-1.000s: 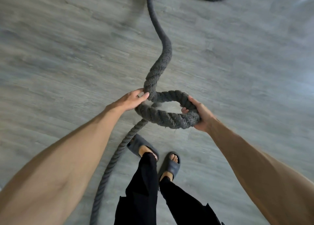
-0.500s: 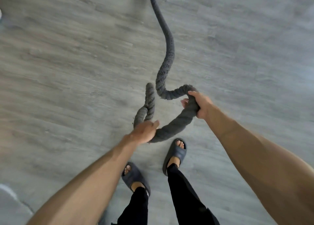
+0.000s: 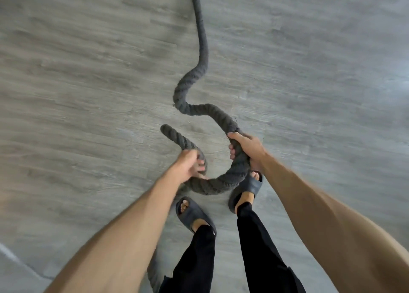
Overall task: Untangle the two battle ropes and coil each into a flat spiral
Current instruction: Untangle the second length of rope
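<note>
A thick dark grey battle rope comes down the floor from the top edge and bends in an S. My right hand grips it just past the S. From there the rope hangs in a U over to my left hand, which grips it with curled fingers. A short bend of rope sticks up and left beyond my left hand. More rope trails down under my left forearm. Only this one rope is in view.
Grey wood-look floor lies all round. My feet in dark slides stand right below the rope, the left one and the right one, under black trousers. A pale line crosses the lower left corner.
The closed loop between my hands has opened into a U. My left hand has dropped down and gripped the rope lower. The coiled rope at the top has left the view.
</note>
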`<state>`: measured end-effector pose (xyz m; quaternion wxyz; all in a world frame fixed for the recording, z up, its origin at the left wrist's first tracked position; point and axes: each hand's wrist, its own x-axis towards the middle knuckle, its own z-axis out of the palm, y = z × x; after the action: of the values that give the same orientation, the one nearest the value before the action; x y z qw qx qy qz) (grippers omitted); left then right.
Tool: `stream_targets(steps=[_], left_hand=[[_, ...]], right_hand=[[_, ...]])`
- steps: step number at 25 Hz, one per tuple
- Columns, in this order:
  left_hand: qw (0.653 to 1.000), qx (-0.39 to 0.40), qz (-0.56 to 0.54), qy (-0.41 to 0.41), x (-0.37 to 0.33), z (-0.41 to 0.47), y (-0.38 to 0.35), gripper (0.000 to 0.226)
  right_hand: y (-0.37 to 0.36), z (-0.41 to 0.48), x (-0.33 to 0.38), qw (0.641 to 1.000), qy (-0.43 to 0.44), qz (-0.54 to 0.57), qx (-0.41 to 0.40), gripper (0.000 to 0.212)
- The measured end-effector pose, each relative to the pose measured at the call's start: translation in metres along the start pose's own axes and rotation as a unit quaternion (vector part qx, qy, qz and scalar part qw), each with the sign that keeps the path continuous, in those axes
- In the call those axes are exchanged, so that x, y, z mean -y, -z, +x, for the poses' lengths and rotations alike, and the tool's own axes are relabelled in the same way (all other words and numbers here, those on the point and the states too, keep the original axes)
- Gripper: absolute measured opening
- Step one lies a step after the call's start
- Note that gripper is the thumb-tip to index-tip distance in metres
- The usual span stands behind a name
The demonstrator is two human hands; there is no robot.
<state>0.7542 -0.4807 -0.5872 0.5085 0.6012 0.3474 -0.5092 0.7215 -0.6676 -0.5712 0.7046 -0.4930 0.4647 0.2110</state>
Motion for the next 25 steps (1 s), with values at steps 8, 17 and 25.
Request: stream_targets(steps=[8,17,25], left_hand=[[0.955,0.081,-0.281,-0.046,-0.087,0.011,0.020,0.065],[0.969,0.126,-0.189,-0.101,-0.075,-0.010,-0.007,0.014],[0.942,-0.162,0.133,-0.263,-0.076,-0.031,-0.051,0.049]], right_hand=[[-0.015,-0.039,-0.021,0.918,-0.153,0.145,0.337,0.051],[0.012,-0.050,-0.067,0.964,-0.126,0.029,0.232,0.051],[-0.076,-0.045,-0.073,0.988,0.080,-0.115,-0.063,0.065]])
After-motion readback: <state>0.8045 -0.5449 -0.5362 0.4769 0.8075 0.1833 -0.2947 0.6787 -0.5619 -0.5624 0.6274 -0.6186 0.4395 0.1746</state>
